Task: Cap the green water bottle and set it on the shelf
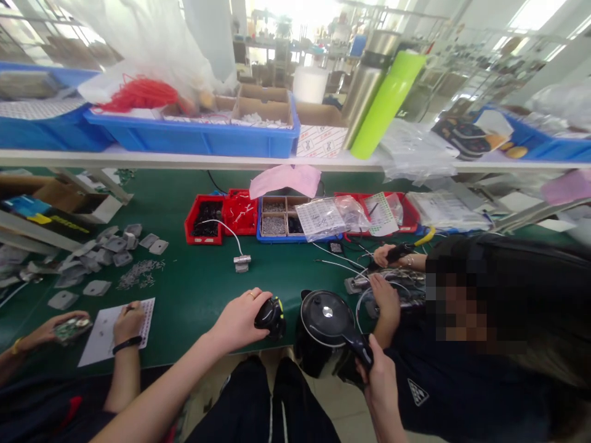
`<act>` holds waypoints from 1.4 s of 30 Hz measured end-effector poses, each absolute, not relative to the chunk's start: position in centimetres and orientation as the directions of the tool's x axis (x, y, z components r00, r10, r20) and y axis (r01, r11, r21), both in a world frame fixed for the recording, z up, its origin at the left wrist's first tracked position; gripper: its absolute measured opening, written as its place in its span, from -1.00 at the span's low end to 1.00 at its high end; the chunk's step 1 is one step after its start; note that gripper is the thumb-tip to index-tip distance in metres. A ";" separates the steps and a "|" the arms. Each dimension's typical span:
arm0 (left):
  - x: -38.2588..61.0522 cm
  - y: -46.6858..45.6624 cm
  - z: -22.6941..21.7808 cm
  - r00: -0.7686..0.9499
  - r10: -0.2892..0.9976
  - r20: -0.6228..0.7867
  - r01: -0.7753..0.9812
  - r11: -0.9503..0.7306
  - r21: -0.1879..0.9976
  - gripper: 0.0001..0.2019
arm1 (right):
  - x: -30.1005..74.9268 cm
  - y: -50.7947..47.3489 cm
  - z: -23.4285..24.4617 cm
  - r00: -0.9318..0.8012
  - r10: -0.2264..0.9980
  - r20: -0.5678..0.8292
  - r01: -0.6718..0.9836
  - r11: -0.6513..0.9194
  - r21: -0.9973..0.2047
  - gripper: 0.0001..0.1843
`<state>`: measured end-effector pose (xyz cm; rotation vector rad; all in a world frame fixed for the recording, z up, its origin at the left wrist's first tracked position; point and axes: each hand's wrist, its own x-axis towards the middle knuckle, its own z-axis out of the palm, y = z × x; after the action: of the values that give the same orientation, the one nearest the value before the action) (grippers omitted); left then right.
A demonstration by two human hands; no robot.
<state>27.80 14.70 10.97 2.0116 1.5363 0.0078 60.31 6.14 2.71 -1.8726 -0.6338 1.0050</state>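
Note:
My right hand (382,375) is wrapped round the handle of a black kettle (325,317) at the bench's front edge. The kettle is upright with its lid on, and its spout faces away from me. My left hand (242,320) grips a black object with yellow-green accents (272,319), also at the front edge. Its top is rounded, and I cannot tell its kind from above. Beyond my left hand, a small metal block with a white cable (241,263) rests on the green bench (203,289).
Red bins (203,220) and a blue divided tray (274,237) with small parts line the back. Grey housings (96,288) are heaped at left. One co-worker's hand (129,323) rests on a paper sheet; another's hands (386,298) are among cables at right. A loaded shelf (194,159) spans above.

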 end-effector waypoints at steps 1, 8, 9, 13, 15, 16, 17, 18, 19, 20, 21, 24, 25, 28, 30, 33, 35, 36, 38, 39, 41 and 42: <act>28.0 14.6 11.0 0.330 0.876 -0.352 0.880 -0.151 0.450 -0.36 | 59.6 6.8 2.7 0.565 0.708 -0.424 -0.067 -0.472 -0.879 -0.35; 29.2 13.8 10.1 0.314 0.871 -0.377 0.916 -0.173 0.363 -0.37 | 57.0 11.9 0.9 0.612 0.652 -0.447 -0.311 -0.321 -0.894 -0.48; 29.3 13.6 9.9 0.310 0.873 -0.376 0.921 -0.178 0.348 -0.38 | 56.9 12.5 0.5 0.613 0.652 -0.446 -0.320 -0.311 -0.895 -0.50; 30.1 13.1 9.3 0.286 0.881 -0.377 0.937 -0.175 0.302 -0.39 | 56.5 14.0 -1.2 0.609 0.655 -0.446 -0.347 -0.286 -0.893 -0.51; 30.5 12.9 9.1 0.281 0.880 -0.382 0.940 -0.172 0.295 -0.39 | 56.5 14.1 -1.6 0.605 0.664 -0.439 -0.344 -0.279 -0.897 -0.50; 30.7 12.8 9.0 0.284 0.878 -0.385 0.940 -0.175 0.292 -0.38 | 56.6 14.1 -1.8 0.601 0.673 -0.431 -0.334 -0.279 -0.900 -0.49; 30.9 12.7 8.8 0.287 0.876 -0.389 0.941 -0.181 0.287 -0.37 | 56.6 14.0 -1.9 0.596 0.683 -0.423 -0.321 -0.281 -0.904 -0.48; 31.1 12.7 8.6 0.291 0.872 -0.394 0.942 -0.188 0.279 -0.36 | 56.7 13.9 -2.1 0.591 0.691 -0.416 -0.306 -0.285 -0.908 -0.47; 31.3 12.7 8.4 0.295 0.868 -0.400 0.943 -0.196 0.269 -0.35 | 56.8 13.8 -2.2 0.588 0.696 -0.412 -0.292 -0.292 -0.911 -0.45; 31.5 12.6 8.2 0.299 0.863 -0.407 0.944 -0.206 0.257 -0.35 | 57.0 13.6 -2.3 0.587 0.698 -0.410 -0.279 -0.300 -0.912 -0.44; 31.7 12.6 8.0 0.302 0.859 -0.414 0.946 -0.215 0.243 -0.36 | 57.1 13.5 -2.3 0.586 0.699 -0.409 -0.268 -0.310 -0.912 -0.43; 32.3 12.7 7.7 0.307 0.848 -0.432 0.949 -0.241 0.201 -0.36 | 57.5 13.1 -2.3 0.577 0.710 -0.405 -0.222 -0.341 -0.914 -0.41; 32.5 12.8 7.6 0.307 0.843 -0.441 0.950 -0.248 0.188 -0.35 | 57.7 13.0 -2.2 0.565 0.722 -0.399 -0.195 -0.353 -0.915 -0.40; 33.1 13.0 7.5 0.315 0.830 -0.460 0.949 -0.264 0.174 -0.32 | 58.4 12.8 -1.6 0.524 0.773 -0.358 -0.067 -0.381 -0.922 -0.38; 33.1 13.0 7.3 0.330 0.832 -0.446 0.943 -0.271 0.192 -0.30 | 59.0 12.3 -0.9 0.525 0.806 -0.272 0.057 -0.352 -0.934 -0.37; 31.7 12.3 5.8 0.325 0.867 -0.379 0.931 -0.222 0.291 -0.16 | 59.1 11.0 0.5 0.587 0.810 -0.015 0.273 -0.215 -0.938 -0.43; 30.1 11.2 3.9 0.276 0.915 -0.293 0.896 -0.134 0.424 -0.06 | 58.2 10.0 1.9 0.516 0.812 0.273 0.495 -0.023 -0.869 -0.63; 29.3 10.5 2.8 0.229 0.942 -0.247 0.860 -0.078 0.504 -0.03 | 57.4 9.6 2.7 0.405 0.827 0.390 0.591 0.089 -0.802 -0.75; 27.9 9.0 0.4 0.114 0.976 -0.186 0.757 0.036 0.652 -0.04 | 55.2 9.2 4.5 0.081 0.895 0.438 0.671 0.276 -0.688 -0.78; 27.5 8.3 -0.6 0.073 0.981 -0.179 0.703 0.076 0.707 -0.10 | 54.0 9.3 5.4 -0.090 0.932 0.350 0.667 0.317 -0.674 -0.68; 27.4 7.0 -2.3 0.007 0.983 -0.182 0.635 0.137 0.760 -0.34 | 51.4 10.1 7.0 -0.387 0.919 0.076 0.673 0.338 -0.658 -0.43; 27.6 6.4 -2.9 -0.020 0.983 -0.182 0.620 0.156 0.769 -0.49 | 50.3 10.7 7.7 -0.498 0.865 -0.054 0.688 0.357 -0.631 -0.32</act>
<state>27.61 6.45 -2.94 1.5441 1.7228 0.6465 50.27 10.71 7.69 -1.3799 -2.3346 0.8735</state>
